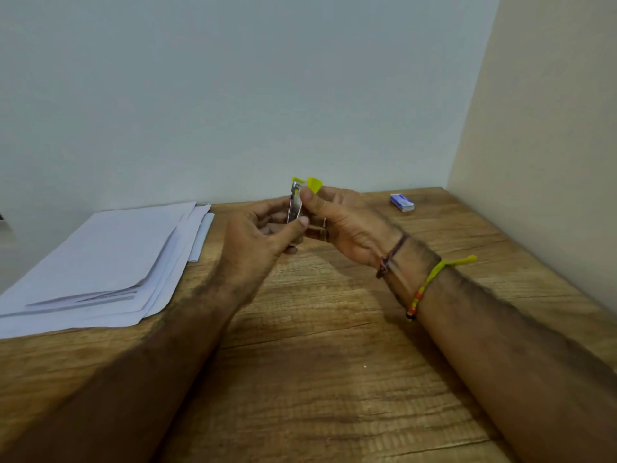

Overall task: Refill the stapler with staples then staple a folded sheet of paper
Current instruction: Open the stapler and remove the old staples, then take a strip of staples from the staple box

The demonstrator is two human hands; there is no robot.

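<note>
both hands (263, 228) (337, 218) grip one stapler (295, 205); one staple box (402, 202), perhaps five sheets (110, 255).

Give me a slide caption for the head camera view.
Both hands hold a yellow stapler upright above the wooden table.

Paper stack (100, 259) crowds the left; staple box (402, 202) far right.

No text is reading clearly anywhere on the desk. The small blue box (402, 202), lying at two o'clock from the hands, is showing a pale label too blurred to make out. The papers (100, 262) at nine o'clock are showing only faint grey lines along their near edges, all illegible.
</note>
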